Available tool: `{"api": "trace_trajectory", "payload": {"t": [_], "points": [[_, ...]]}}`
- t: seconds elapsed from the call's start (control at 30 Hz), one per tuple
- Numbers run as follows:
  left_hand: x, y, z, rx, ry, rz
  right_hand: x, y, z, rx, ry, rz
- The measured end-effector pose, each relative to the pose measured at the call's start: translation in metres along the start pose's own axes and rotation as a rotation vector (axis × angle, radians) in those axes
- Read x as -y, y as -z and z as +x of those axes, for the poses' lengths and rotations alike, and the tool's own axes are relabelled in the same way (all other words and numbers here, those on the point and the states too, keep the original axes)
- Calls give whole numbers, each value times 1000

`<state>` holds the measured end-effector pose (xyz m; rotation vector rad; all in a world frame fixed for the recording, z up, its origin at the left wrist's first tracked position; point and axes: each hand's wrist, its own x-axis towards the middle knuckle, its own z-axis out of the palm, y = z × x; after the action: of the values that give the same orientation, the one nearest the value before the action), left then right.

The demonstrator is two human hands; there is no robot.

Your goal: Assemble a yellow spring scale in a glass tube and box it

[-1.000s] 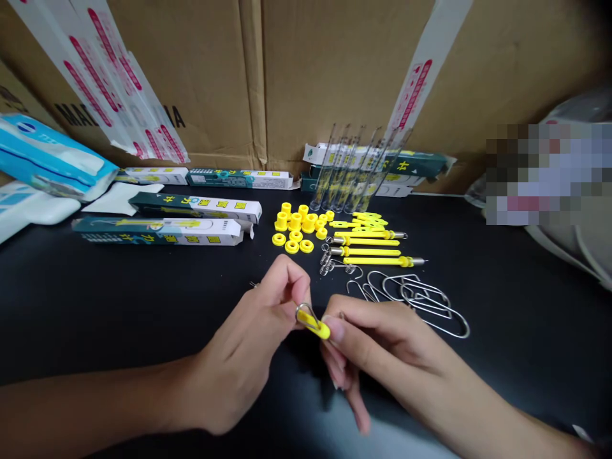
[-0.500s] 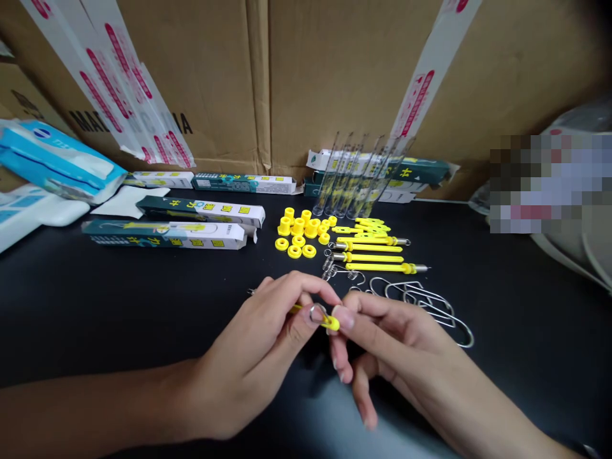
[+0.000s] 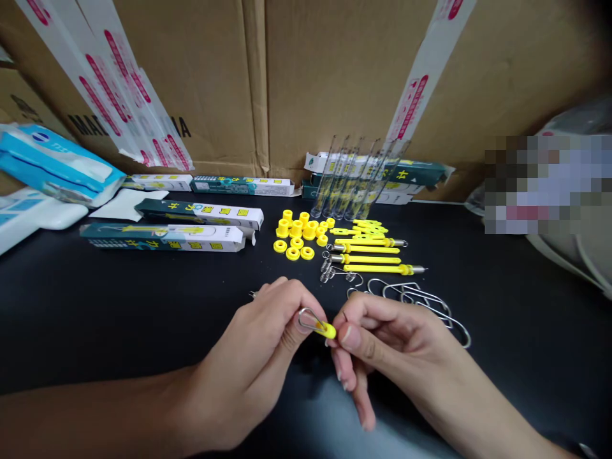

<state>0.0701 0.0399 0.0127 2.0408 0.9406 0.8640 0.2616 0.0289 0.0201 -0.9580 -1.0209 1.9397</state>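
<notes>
My left hand is closed around a yellow plastic rod, most of it hidden in the fingers. A bent metal wire hook runs through the rod's end and lies over the left thumb. The thumb and index finger of my right hand are pinched together right beside the rod's tip; whatever is between them is hidden. Its other fingers hang loosely curled below. Beyond the hands lie yellow rods with springs, and behind my right hand are large wire hooks.
Yellow caps and rings are grouped mid-table near small coil springs. Clear plastic tubes stand upright before printed boxes. More boxes lie at left by a blue tissue pack. A large cardboard box backs the table.
The yellow rod's end and its hook have shifted slightly left and down with my left hand. My right thumb has slid off the rod's end, which now shows more fully.
</notes>
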Motion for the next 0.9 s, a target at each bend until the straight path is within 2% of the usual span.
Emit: {"api": "trace_trajectory", "payload": {"t": [0.27,0.4,0.57,0.73,0.9], "points": [[-3,-1,5,5,-165,135,-8,3,-5,58,-79,165],[-2,-2,4,-29,-220,194,-7,3,-7,66,-51,92],[-2,-5,2,-40,-155,312,-3,0,-9,-21,-38,-113],[-3,-6,1,-29,-177,383,-3,-4,-12,-47,-8,-246],[-2,-4,2,-46,-166,341,-5,-4,-13,-32,-31,-198]]}}
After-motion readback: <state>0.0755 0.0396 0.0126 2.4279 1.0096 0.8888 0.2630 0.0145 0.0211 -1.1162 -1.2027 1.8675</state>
